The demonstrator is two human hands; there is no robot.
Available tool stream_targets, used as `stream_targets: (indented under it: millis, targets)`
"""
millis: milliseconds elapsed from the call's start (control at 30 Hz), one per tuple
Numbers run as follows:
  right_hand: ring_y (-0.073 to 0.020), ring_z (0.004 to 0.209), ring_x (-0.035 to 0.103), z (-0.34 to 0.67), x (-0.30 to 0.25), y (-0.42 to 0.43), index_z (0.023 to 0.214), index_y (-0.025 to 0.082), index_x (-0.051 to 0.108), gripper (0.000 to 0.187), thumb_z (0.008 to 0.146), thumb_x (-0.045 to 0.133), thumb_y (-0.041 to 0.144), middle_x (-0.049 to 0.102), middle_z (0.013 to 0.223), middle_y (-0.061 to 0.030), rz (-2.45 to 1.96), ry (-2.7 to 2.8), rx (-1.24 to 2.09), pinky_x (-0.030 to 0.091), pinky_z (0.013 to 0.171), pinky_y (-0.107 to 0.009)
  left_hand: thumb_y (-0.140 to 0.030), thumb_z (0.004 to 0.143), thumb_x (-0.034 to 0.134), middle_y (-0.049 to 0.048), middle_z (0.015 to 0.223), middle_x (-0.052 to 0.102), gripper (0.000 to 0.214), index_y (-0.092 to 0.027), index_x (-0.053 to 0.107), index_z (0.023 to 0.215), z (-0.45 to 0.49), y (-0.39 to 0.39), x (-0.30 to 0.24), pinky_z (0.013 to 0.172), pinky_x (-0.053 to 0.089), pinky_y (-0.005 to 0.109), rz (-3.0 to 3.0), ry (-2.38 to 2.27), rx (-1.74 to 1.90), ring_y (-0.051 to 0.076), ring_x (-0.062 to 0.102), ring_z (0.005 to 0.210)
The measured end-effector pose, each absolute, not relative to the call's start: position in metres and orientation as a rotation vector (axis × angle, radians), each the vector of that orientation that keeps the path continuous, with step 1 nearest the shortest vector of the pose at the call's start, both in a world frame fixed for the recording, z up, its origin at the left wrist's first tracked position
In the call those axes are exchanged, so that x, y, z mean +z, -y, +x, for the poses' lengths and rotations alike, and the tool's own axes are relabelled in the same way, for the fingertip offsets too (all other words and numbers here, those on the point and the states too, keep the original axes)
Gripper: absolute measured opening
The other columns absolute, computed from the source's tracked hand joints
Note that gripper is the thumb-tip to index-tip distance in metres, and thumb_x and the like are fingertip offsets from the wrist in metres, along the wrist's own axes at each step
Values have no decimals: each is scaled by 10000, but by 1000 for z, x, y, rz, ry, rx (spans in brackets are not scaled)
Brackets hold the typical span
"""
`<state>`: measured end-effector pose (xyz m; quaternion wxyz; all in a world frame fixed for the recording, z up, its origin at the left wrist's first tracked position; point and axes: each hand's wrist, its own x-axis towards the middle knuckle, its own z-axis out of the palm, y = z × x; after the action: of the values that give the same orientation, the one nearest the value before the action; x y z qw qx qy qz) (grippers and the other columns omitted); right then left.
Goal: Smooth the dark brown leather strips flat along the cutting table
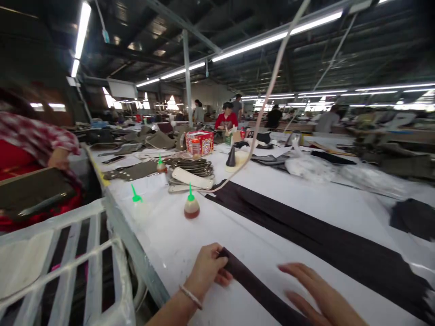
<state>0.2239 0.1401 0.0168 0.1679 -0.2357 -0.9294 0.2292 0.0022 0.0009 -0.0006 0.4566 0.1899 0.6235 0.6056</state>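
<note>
A narrow, dark, fabric-like strip (255,286) is pinched at its end by the left hand (208,268); with the right hand (317,290) spread open, skewing could be caused by one-sided pulling

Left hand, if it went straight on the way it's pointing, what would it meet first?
The left hand would probably meet the wide dark panel on the white table, though depth is unclear.

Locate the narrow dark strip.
In the head view, the narrow dark strip is at bottom centre, left of the wide dark cloth, its far end in the left hand.
</note>
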Motion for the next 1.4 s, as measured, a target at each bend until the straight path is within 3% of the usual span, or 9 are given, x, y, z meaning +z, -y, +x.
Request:
stream_targets:
  millis: [133,333,400,467,533,667,800,1400]
  targets:
    - [-238,1119,529,157,27,-114,1295,221,529,405,893,563,260,585,1233,-80,-594,2744,870,397,971,-411,-475,597,648,48,670,652,392,-162,511,787,3,5,-5,419,484,230,533,-1608,1436,138,605,493]
    - [-213,872,578,110,23,-92,954,231,649,216,789,566,118,667,910,-6,-805,2743,931,362,777,-342,-402,709,589,38,745,635,321,-169,549,927,-5,17,-5,419,478,259,649,-1778,1400,154,586,525]
    - [-219,885,564,109,18,-90,922,227,642,210,774,563,100,660,907,-6,-824,2732,904,331,778,-348,-314,748,590,52,924,634,314,-189,554,1034,-9,26,0,538,532,302,759,-1936,1429,152,588,614]
    - [-222,910,549,108,14,-90,926,229,633,216,777,559,92,652,929,-4,-826,2720,880,307,784,-353,-219,821,533,60,1101,598,286,-218,558,1106,-12,36,5,770,546,360,1086,-2130,1408,173,605,812]
    - [-217,916,537,105,11,-90,927,231,625,211,790,552,88,642,937,0,-815,2714,865,295,779,-352,-134,888,441,55,1136,595,276,-230,579,1107,-13,44,7,894,506,388,1610,-2202,1210,195,582,965]
    - [-209,905,525,101,7,-90,921,226,619,201,814,543,74,630,929,-1,-781,2719,852,292,774,-348,-68,907,437,55,1121,634,293,-194,581,1130,-13,49,3,861,530,385,2221,-2124,697,215,578,971]
    - [-214,932,513,101,4,-89,952,226,620,220,833,536,62,619,962,-15,-741,2722,846,310,798,-346,-63,912,434,83,1199,626,332,-139,539,1218,-18,47,3,886,535,431,2361,-2239,504,244,584,1021]
    - [-222,912,518,110,-9,-85,1095,202,645,364,878,433,1,595,980,-69,-548,2670,761,424,834,-352,-109,903,495,65,1296,591,362,-160,525,1259,-32,52,6,938,522,425,2367,-2225,342,242,573,1104]
